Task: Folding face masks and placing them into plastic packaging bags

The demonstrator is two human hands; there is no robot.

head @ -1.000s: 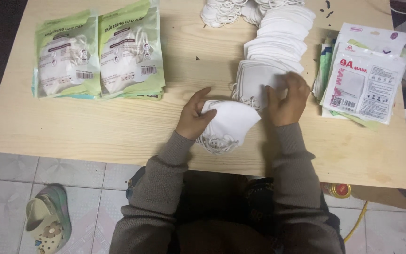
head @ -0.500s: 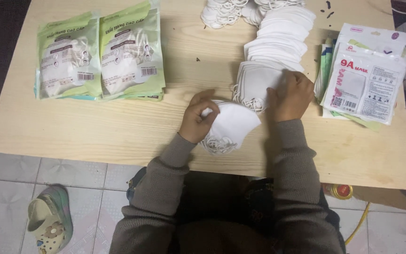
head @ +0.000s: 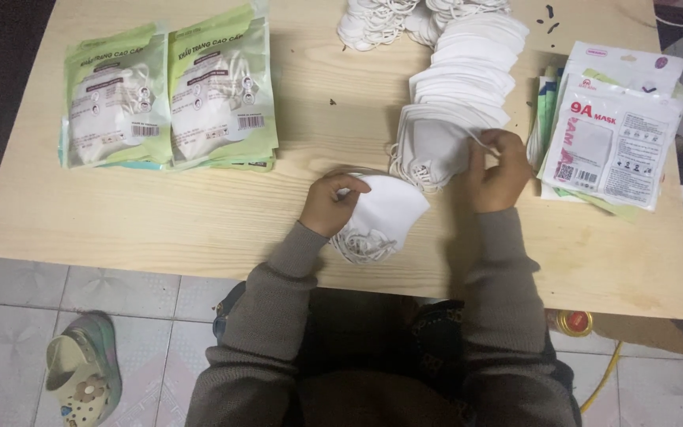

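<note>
Nearest, at the table's (head: 160,229) near edge, the left hand (head: 330,204) is closed on a small stack of folded white masks (head: 381,217), pressing it down on the wood. The stack's ear loops hang close to the near edge, so it has little room to slide toward the person before it would tip off.

Just beyond and to the right, the right hand (head: 499,170) has its fingers pinched on the front mask of the long fanned row of masks (head: 456,103), which runs from mid-table toward the far edge. That front mask appears to be lifting off the row.

Progress, as a judgement: two sealed green packs (head: 169,95) lie side by side at the far left, and these look finished. The held stack is only a few masks thick, while the row is long and a further loose heap of masks (head: 381,17) sits at the far edge, so most of the work seems to remain. At the right, a pile of flat pouches (head: 610,134) is touching or just beside the right hand, with its outer side overhanging or near the right edge.

Open room lies in the bare wood between the green packs and the hands, at the near left and centre. The right side is crowded. Below the table, a sandal (head: 81,379) rests on the tiled floor at the left.
</note>
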